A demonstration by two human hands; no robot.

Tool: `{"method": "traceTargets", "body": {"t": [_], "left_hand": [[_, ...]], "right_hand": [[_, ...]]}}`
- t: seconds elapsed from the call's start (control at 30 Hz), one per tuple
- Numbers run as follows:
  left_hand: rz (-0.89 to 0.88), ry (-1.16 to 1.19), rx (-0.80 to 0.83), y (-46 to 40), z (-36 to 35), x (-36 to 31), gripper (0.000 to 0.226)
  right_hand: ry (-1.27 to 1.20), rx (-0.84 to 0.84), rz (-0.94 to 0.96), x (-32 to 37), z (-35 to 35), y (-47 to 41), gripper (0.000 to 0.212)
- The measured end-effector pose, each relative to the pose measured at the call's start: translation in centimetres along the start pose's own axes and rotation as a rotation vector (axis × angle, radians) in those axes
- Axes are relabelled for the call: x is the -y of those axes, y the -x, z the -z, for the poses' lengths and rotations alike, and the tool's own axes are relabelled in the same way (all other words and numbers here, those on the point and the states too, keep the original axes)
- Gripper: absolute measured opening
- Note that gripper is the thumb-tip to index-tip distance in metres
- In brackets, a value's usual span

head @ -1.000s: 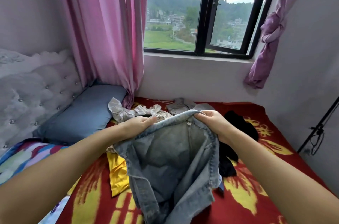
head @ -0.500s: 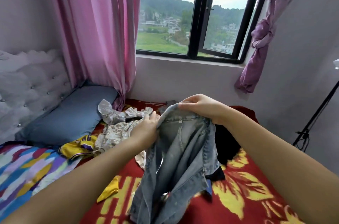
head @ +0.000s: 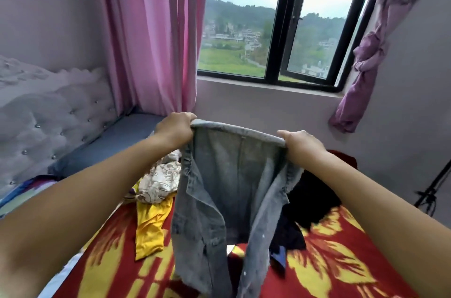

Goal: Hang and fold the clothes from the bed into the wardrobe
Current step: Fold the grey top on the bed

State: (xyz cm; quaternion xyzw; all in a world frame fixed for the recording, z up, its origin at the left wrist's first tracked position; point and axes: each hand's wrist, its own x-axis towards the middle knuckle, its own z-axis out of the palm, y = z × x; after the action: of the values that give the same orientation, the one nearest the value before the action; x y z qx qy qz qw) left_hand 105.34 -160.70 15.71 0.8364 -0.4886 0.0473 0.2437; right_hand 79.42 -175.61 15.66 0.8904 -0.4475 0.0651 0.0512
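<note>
**Two hands hold up a denim jacket over the bed**

The left hand [head: 174, 129] grips one end of the top edge of the denim jacket [head: 227, 190]. The right hand [head: 301, 145] grips the other end. Both hands have their fingers curled tight round the cloth, and the edge is pulled straight between them. The jacket hangs down open in front, above the bed [head: 324, 271], and its bottom end reaches the red and yellow blanket.

Just left of the jacket lies a yellow garment [head: 150, 227] on the bed. Touching it from behind is a cream patterned cloth [head: 159, 181]. On the right, partly hidden by the jacket, is a heap of black clothes [head: 310, 200].

Further back lies a blue pillow [head: 109, 144] beside the padded headboard [head: 48, 112]. A pink curtain [head: 156, 36] hangs by the window [head: 280, 21].
</note>
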Motion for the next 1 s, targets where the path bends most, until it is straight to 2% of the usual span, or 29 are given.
{"method": "traceTargets", "body": {"t": [0.13, 0.2, 0.3, 0.37, 0.47, 0.53, 0.57, 0.63, 0.73, 0.8, 0.87, 0.93, 1.0], "left_hand": [[0.077, -0.059, 0.035, 0.5, 0.6, 0.9, 0.039], [0.141, 0.126, 0.132, 0.5, 1.0, 0.5, 0.039], [0.308, 0.583, 0.209, -0.2, 2.2, -1.4, 0.053], [0.38, 0.823, 0.244, -0.3, 3.5, -2.7, 0.039], [0.374, 1.187, 0.337, -0.3, 5.3, -3.7, 0.018], [0.291, 1.249, 0.371, -0.5, 6.0, -3.5, 0.023], [0.229, 1.206, 0.362, -0.5, 6.2, -3.3, 0.028], [0.113, 1.001, 0.264, -0.2, 6.3, -2.8, 0.03], [0.023, 0.683, 0.054, 0.8, 6.8, -2.2, 0.01], [-0.026, 0.425, -0.074, 1.3, 7.5, -1.8, 0.008], [-0.05, 0.209, -0.196, 1.7, 8.3, -1.5, 0.014], [-0.07, 0.127, -0.275, 1.8, 9.0, -1.3, 0.018], [-0.146, 0.1, -0.299, 1.5, 9.6, -1.1, 0.01]], "right_hand": [[-0.048, 0.076, -0.066, -0.6, 0.7, -0.1, 0.032], [-0.151, 0.133, -0.117, -0.6, 1.7, -0.2, 0.026], [-0.599, 0.227, -0.235, -0.5, 3.2, -0.7, 0.024], [-0.969, 0.223, -0.284, -0.7, 4.2, -0.7, 0.023], [-1.398, 0.233, -0.266, -1.5, 6.0, -0.4, 0.014], [-1.607, 0.277, -0.19, -2.1, 6.9, -0.1, 0.008], [-1.613, 0.273, -0.126, -2.4, 7.1, 0.0, 0.015], [-1.42, 0.171, -0.031, -2.5, 7.1, 0.2, 0.026], [-0.877, -0.154, 0.077, -1.7, 6.9, 0.6, 0.022], [-0.58, -0.353, 0.099, -1.2, 6.9, 0.9, 0.016], [-0.437, -0.524, 0.121, -0.8, 7.2, 1.5, 0.012], [-0.369, -0.663, 0.16, -0.8, 7.7, 1.7, 0.016], [-0.379, -0.733, 0.211, -1.1, 8.3, 1.6, 0.018]]}}
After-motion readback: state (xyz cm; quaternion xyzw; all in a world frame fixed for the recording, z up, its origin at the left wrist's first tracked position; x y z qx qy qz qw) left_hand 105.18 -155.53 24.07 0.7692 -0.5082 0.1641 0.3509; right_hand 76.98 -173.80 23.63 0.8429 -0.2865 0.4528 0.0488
